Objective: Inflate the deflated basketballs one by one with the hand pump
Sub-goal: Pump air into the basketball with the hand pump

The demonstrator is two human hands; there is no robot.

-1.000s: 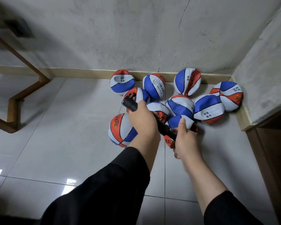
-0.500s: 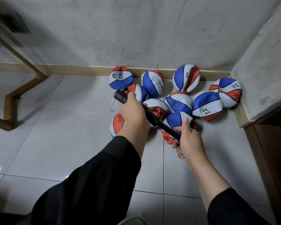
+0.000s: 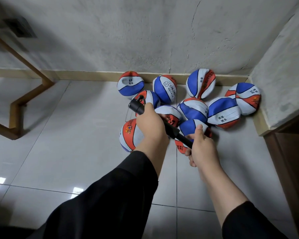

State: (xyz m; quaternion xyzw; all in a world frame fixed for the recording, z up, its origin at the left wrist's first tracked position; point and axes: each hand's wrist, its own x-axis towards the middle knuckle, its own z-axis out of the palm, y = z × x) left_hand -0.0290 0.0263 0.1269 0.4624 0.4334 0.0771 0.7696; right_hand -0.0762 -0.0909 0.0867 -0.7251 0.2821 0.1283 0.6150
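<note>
Several red, white and blue basketballs lie in the floor corner, most of them dented and flat. A black hand pump runs diagonally above them. My left hand grips its upper handle end, and a thin wire loop hangs from the pump's top. My right hand holds the lower end against a crumpled blue and red ball, with the thumb pressed on the ball. A rounder orange and white ball rests to the left, partly behind my left wrist.
A grey plaster wall and pale skirting close off the back, and a second wall juts in at the right. Dark wooden furniture stands at the right edge. A wooden frame stands on the tiles at the left.
My left hand drew the pump handle up and left, lengthening the pump, then came back a little toward my right hand. My right hand stayed on the crumpled ball.
</note>
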